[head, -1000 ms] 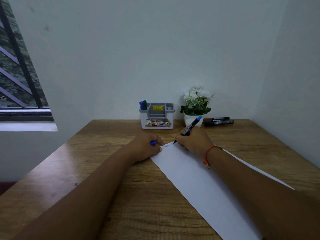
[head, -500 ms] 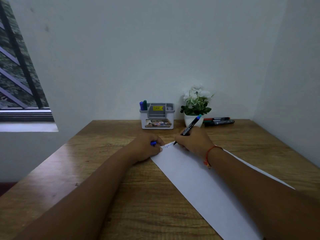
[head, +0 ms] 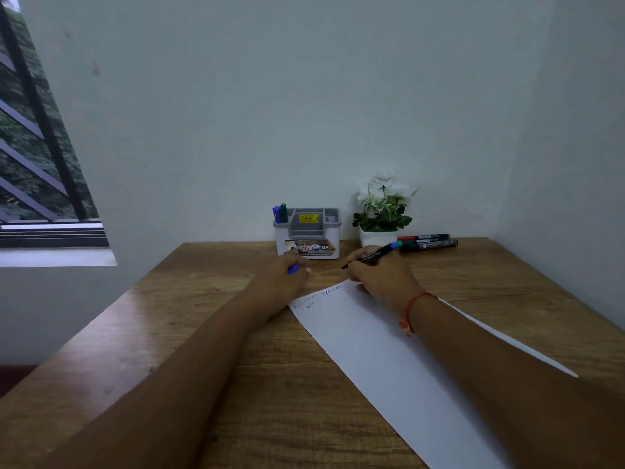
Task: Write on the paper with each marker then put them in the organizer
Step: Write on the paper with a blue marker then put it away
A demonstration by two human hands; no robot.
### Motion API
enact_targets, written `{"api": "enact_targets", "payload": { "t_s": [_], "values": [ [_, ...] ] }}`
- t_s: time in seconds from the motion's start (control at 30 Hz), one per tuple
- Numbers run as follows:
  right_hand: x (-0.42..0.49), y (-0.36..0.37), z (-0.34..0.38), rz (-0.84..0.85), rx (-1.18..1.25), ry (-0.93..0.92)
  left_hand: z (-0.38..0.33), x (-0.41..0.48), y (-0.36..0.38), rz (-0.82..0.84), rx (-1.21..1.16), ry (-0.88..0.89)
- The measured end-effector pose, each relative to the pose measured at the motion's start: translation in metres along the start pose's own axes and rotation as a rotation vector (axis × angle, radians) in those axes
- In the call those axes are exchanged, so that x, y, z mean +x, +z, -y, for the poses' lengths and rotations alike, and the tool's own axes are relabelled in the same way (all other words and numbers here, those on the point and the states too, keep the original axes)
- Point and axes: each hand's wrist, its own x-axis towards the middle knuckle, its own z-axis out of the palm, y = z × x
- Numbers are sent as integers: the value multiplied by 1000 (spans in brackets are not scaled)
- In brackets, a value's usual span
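A white sheet of paper (head: 389,350) lies slanted on the wooden desk, with faint blue writing near its far corner. My right hand (head: 378,275) grips a black marker with a blue end (head: 375,254); its tip hangs just past the paper's far corner. My left hand (head: 284,277) holds a blue cap (head: 293,269) and rests on the desk beside the paper's left corner. The grey and white organizer (head: 307,233) stands at the back, with a blue and a green marker (head: 280,213) upright in its left slot.
A white pot with white flowers (head: 382,211) stands right of the organizer. Two more markers (head: 427,242) lie at the back right near the wall. A barred window is at the left. Walls close the desk at the back and right.
My right hand has lifted the marker tip off the paper and moved it forward past the corner. My left hand has slid forward off the paper, uncovering the writing.
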Motion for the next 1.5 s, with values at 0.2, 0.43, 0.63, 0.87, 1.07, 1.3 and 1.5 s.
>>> {"api": "enact_targets", "payload": {
  "t_s": [0.2,0.43,0.63,0.87,1.07,1.3,1.5],
  "values": [
    [-19,-6,15,154,226,-70,-10,4,-7,-112,-806,-170],
    [-36,-9,23,318,318,-220,-7,2,-12,-103,-1099,-228],
    [-42,-6,25,362,357,-270,-6,4,-8,-103,-1085,-241],
    [-44,-5,24,369,338,-315,-9,-2,-5,-67,-1118,-275],
    [-36,0,17,270,302,-299,-11,-3,-3,16,-1107,-284],
    [-32,-2,17,162,303,-334,-15,-9,-4,61,-1135,-211],
    [-31,-1,13,246,515,-158,-18,-11,-3,33,-1191,-194]
  ]
}}
